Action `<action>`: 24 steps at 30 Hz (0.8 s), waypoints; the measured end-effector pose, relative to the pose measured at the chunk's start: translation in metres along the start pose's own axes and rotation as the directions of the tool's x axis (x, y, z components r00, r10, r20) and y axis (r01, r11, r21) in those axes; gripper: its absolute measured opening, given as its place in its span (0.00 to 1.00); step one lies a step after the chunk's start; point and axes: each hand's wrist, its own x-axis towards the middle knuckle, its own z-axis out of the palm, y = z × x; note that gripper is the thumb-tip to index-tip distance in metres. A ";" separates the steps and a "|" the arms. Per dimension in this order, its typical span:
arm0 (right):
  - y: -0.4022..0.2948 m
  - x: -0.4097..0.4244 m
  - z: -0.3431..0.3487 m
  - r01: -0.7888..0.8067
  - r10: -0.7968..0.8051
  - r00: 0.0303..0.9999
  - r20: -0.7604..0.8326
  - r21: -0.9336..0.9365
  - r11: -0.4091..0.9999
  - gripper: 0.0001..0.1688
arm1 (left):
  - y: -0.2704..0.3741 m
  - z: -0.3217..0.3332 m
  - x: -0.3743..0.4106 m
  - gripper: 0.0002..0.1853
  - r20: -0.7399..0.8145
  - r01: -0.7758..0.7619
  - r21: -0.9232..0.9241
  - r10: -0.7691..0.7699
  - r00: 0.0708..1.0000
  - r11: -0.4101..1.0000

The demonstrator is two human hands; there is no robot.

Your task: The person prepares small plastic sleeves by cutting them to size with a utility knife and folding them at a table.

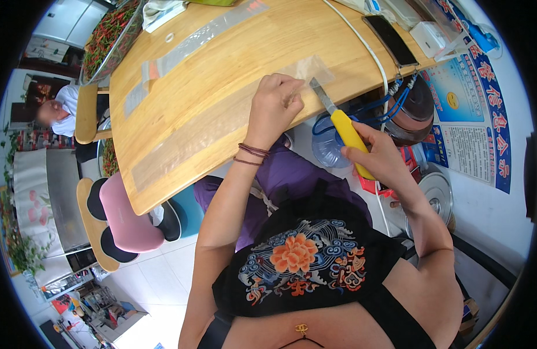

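My right hand [379, 152] grips the yellow handle of a snap-off utility knife [349, 133]. Its metal blade is out and points toward my left hand [275, 107], just short of the fingertips. The fingers of my left hand are curled over a long clear plastic strip [194, 139], which lies flat along the near side of the wooden table [233, 48]. Whether they pinch anything is hidden. Beyond my left hand shows the strip's wrinkled far end. A second clear strip [185, 48] with a folded orange-marked part lies farther back.
A smartphone [390, 41] with a blue lanyard and a white cable [360, 39] lie at the table's right. A clear container of red and green chillies [109, 41] stands at the far left. Chairs, one with a pink backrest [129, 213], flank the table; a person sits beyond.
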 end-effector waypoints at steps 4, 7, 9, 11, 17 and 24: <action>0.030 0.020 0.002 0.144 -0.140 0.982 -0.125 0.021 0.989 0.37 | 0.002 0.012 0.007 0.16 -0.010 -0.220 0.159 0.225 0.974 0.962; 0.034 0.025 0.001 0.078 -0.068 0.987 -0.145 0.067 0.995 0.37 | 0.010 0.021 0.011 0.17 0.031 -0.203 0.160 0.201 0.979 0.966; 0.031 0.028 0.000 0.085 -0.075 0.986 -0.152 0.059 0.995 0.37 | 0.012 0.025 0.011 0.18 0.057 -0.181 0.161 0.174 0.983 0.970; 0.028 0.031 -0.001 0.091 -0.082 0.983 -0.164 0.044 0.995 0.37 | 0.012 0.029 0.009 0.19 0.074 -0.174 0.176 0.163 0.984 0.969; 0.023 0.034 -0.007 0.108 -0.113 0.974 -0.197 -0.035 0.994 0.39 | 0.014 0.033 0.009 0.27 0.114 -0.211 0.315 0.183 0.976 0.925; 0.017 0.033 -0.014 0.158 -0.207 0.949 -0.238 -0.208 0.965 0.38 | 0.011 0.035 0.007 0.29 0.191 -0.181 0.286 0.129 0.973 0.941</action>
